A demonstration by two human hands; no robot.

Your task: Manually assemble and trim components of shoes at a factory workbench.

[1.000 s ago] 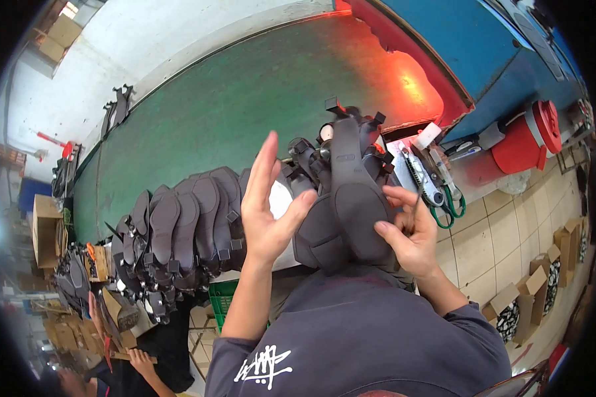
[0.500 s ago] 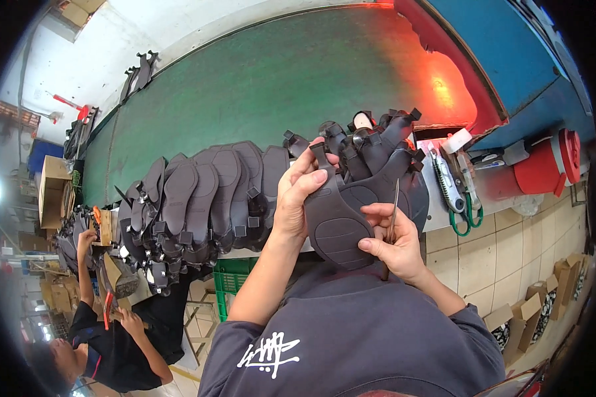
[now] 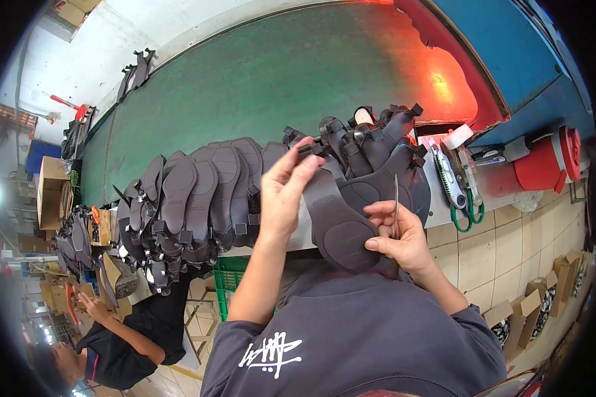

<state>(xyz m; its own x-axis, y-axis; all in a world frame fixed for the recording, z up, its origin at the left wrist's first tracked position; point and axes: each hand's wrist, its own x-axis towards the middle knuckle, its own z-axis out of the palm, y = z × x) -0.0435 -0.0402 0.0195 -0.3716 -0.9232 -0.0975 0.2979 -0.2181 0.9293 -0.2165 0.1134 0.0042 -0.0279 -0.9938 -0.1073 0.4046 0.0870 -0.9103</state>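
Between my hands is a dark grey padded piece [image 3: 344, 235], wide and rounded at its lower end and narrower above, with stitched-looking oval lines. My left hand [image 3: 288, 192] pinches its upper end, where a small black tab shows at the fingertips. My right hand [image 3: 402, 237] has its thumb on the piece's right edge. Held in the same hand is a thin, pointed metal tool [image 3: 396, 198], pointing up; its lower part is partly hidden by the fingers. Just beyond my hands lies a heap of similar black strapped pieces [image 3: 371, 149].
A row of like grey pieces [image 3: 202, 188] overlaps along the table edge to the left. At right lie a utility knife [image 3: 447, 178] and green-handled scissors [image 3: 471, 208]. Behind is a green tabletop [image 3: 245, 79]; a green crate [image 3: 227, 284] stands below. A co-worker [image 3: 122, 351] is at lower left.
My left hand has shifted left, and the padded piece has turned slightly with its upper end moving along. The co-worker's raised hand has come down from the pile at left.
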